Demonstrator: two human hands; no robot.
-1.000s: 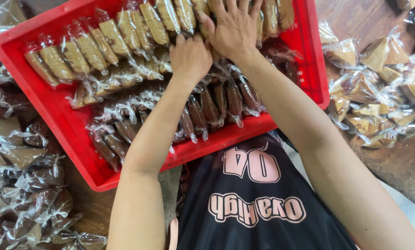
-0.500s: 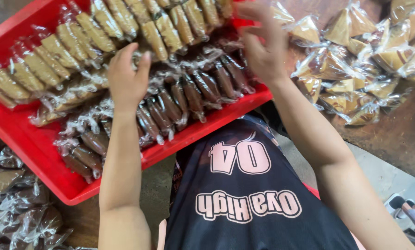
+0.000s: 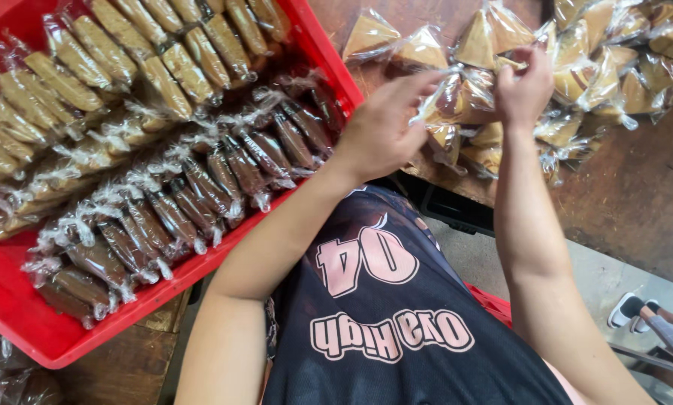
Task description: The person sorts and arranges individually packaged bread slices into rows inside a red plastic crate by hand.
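Head view, looking down at the person's own torso and both forearms.

Packages:
- Red plastic crate (image 3: 21,330) fills the left half of the frame, tilted so its long side runs from lower left to upper right. Inside are two bands of clear-wrapped bar-shaped cakes: light tan bars (image 3: 104,56) along the upper left, dark brown bars (image 3: 201,187) in the band below, nearer the crate's front rim. Each bar's long axis runs roughly upper left to lower right, across the crate's long side; twisted wrapper ends point toward the front rim.
- Pile of clear-wrapped wedge-shaped cakes (image 3: 599,67) at upper right on a dark wooden table (image 3: 636,202). Tan with darker streaks, lying loosely heaped, tips pointing various ways.
- More dark wrapped pieces (image 3: 6,375) at the lower left corner, outside the crate, mostly cut off.

Hands:
- Left hand (image 3: 381,131) at upper centre, just right of the crate's corner, fingers bent, thumb and fingertips pinched narrow on the clear wrapper of a wrapped wedge (image 3: 456,97) at the near edge of the pile.
- Right hand (image 3: 524,90) just right of it, curled, fingertips closed on the film of the same packet's upper right side. How firm that contact is cannot be told; knuckles hide the fingertips.
- The wrapped wedge sits between the two hands, above the table edge. Its orientation is unclear; glare on the film hides its outline.

Lower right corner: a shoe (image 3: 627,309) on grey floor.
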